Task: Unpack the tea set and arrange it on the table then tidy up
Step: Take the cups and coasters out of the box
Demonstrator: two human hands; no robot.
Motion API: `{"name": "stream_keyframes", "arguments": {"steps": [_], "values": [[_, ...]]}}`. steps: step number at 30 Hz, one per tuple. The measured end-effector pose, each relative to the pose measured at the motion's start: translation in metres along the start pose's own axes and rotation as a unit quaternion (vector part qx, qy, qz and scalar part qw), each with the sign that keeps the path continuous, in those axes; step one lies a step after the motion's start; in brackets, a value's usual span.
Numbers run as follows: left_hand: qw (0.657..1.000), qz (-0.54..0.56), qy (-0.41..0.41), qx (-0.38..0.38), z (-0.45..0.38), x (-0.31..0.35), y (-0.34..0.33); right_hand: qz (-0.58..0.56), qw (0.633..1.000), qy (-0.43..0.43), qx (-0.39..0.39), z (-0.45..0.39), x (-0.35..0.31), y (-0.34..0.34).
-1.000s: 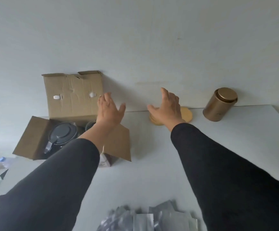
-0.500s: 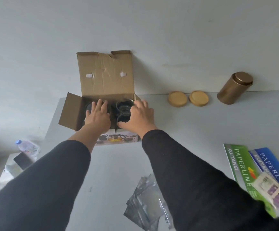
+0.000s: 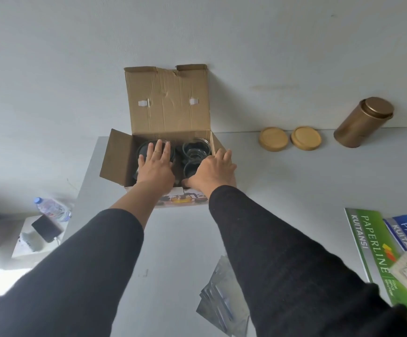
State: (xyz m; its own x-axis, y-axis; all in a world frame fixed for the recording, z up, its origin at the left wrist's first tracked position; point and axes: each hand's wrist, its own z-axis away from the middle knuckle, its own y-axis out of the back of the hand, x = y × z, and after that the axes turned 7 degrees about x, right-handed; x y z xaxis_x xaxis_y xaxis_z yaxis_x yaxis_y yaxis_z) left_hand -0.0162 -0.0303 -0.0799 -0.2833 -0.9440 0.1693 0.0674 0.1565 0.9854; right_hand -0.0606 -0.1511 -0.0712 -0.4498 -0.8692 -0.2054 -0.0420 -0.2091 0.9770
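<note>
Head view, box: the open cardboard box is sitting at the far left of the white bench, its lid flap standing up against the wall and the side flaps spread.
Head view, contents: a dark-lidded glass teapot is lying in the left half, and glass cups are nesting in the right half; nothing of the set is out of the box yet.
Head view, left hand: the left hand is lying flat, fingers spread, over the teapot, touching but not gripping it.
Head view, right hand: the right hand is resting open on the box's right front corner, over the nearer cup; it is holding nothing that I can make out.
Head view, change: a second ago both hands were hovering open in the air beyond the box, the right one near the wooden lids; now both are down inside the box.
Head view, meaning: the unpacking is only just beginning, probably with the teapot coming out first.
Head view, surroundings: a gold tea tin is standing by the wall past the lids, while silver foil packets and receipt books are lying nearer.
</note>
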Motion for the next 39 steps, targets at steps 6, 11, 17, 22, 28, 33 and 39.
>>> {"name": "stream_keyframes", "arguments": {"steps": [6,11,17,22,28,33,39], "values": [[0.997,0.066,0.016,-0.020,0.000,0.001,0.011,-0.055,0.997,0.030,0.048,-0.001,0.005,0.026],[0.988,0.131,0.077,0.012,-0.008,0.014,0.019,-0.249,0.965,0.033,0.082,-0.001,0.034,0.067],[0.976,0.187,0.023,0.113,-0.005,0.095,0.009,-0.342,0.929,0.003,0.143,-0.007,0.113,0.069],[0.971,0.201,-0.071,0.105,0.000,0.186,-0.028,-0.328,0.925,-0.046,0.184,-0.016,0.195,0.053],[0.984,0.164,-0.041,-0.051,0.009,0.247,-0.105,-0.308,0.937,-0.077,0.145,-0.042,0.283,0.025],[0.988,0.107,0.032,-0.109,0.005,0.267,-0.143,-0.306,0.942,-0.081,0.107,-0.074,0.335,0.006],[0.990,0.046,0.047,-0.121,0.001,0.276,-0.158,-0.316,0.941,-0.076,0.098,-0.104,0.360,-0.008]]}}
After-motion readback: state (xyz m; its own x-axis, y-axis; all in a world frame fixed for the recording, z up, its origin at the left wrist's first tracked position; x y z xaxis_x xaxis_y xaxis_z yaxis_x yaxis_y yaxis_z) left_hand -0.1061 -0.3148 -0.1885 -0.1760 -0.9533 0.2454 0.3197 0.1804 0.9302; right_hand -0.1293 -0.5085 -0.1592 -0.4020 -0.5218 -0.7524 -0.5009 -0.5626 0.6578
